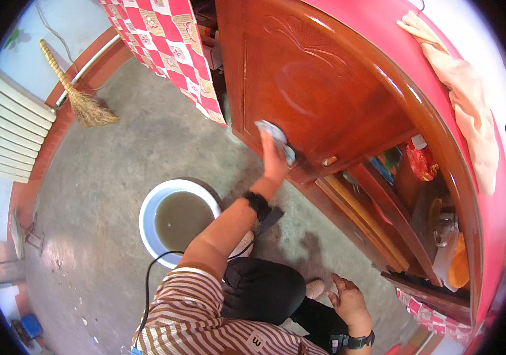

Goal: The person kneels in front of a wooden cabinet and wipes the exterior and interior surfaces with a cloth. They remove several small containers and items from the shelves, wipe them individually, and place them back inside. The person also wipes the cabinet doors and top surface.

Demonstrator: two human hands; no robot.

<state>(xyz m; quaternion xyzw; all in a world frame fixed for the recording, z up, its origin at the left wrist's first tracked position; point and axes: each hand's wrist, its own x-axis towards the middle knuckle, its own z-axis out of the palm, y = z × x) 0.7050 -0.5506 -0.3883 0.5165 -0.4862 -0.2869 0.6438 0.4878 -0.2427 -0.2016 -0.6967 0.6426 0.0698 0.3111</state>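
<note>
My left hand (275,159) presses a bunched, light bluish cloth (275,133) against the lower edge of a carved, reddish-brown wooden cabinet door (310,88). A small knob (329,160) sits on the door to the right of the hand. My right hand (349,304) hangs over the floor beside my knee, holding nothing, its fingers apart. Below my left forearm stands a pale blue basin (148,222) of murky water (184,219), its right side partly hidden by the arm.
An open cabinet compartment (417,199) on the right holds a glass jar (446,228) and an orange item (458,266). A peach cloth (470,97) lies on the pink top. Red-and-white checked fabric (168,49) hangs at left. A straw broom (84,106) leans near a white radiator (8,128).
</note>
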